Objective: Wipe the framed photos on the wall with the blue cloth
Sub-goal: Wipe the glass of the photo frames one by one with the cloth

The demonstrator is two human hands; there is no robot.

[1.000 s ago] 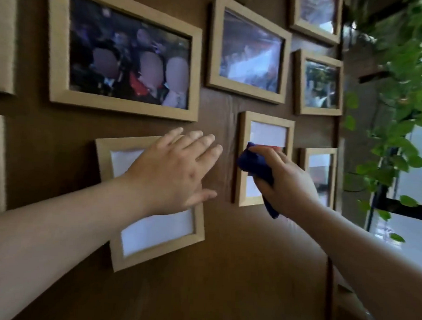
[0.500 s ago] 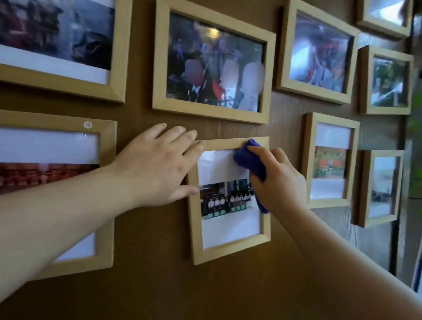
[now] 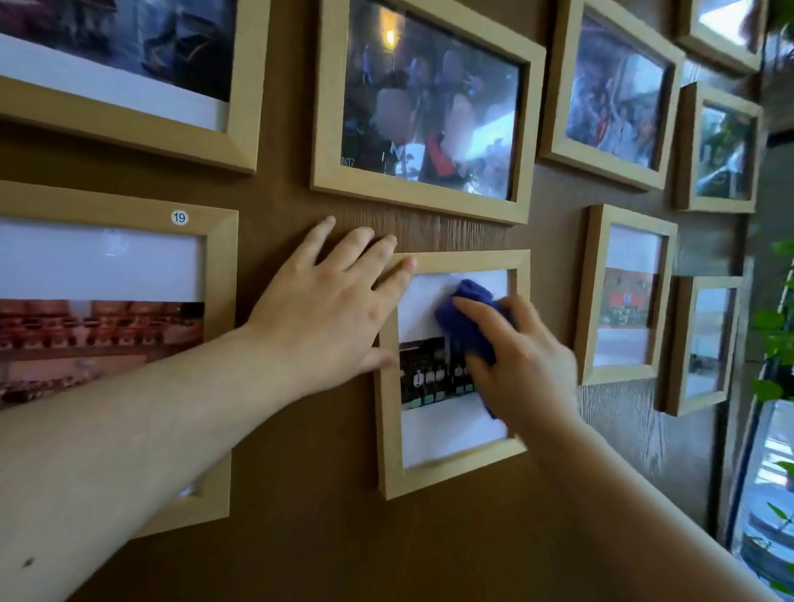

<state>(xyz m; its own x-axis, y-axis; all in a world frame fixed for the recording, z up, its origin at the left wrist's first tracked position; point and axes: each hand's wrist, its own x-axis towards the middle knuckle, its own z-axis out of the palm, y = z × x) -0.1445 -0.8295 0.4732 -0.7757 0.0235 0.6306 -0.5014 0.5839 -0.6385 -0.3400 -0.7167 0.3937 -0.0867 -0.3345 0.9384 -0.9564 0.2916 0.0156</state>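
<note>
A small upright wooden frame (image 3: 428, 477) with a group photo hangs on the brown wall at the centre. My right hand (image 3: 526, 370) presses a bunched blue cloth (image 3: 465, 319) against the upper part of its glass. My left hand (image 3: 326, 316) lies flat on the wall, fingers spread, with fingertips and thumb touching the frame's left edge. Several more wooden frames surround it: a large dark photo (image 3: 428, 115) above, a wide frame with a "19" sticker (image 3: 103, 315) to the left, an upright frame (image 3: 625, 297) to the right.
More frames hang at the top left (image 3: 123, 56), upper right (image 3: 611, 91) and far right (image 3: 720, 146), with another (image 3: 702, 346) lower down. Green leafy plants (image 3: 790, 318) and a bright window stand beyond the wall's right edge.
The view has shifted left along the wall. My right hand carried the cloth from the right-hand frame to the centre frame and down onto its glass. My left hand moved to that frame's left edge.
</note>
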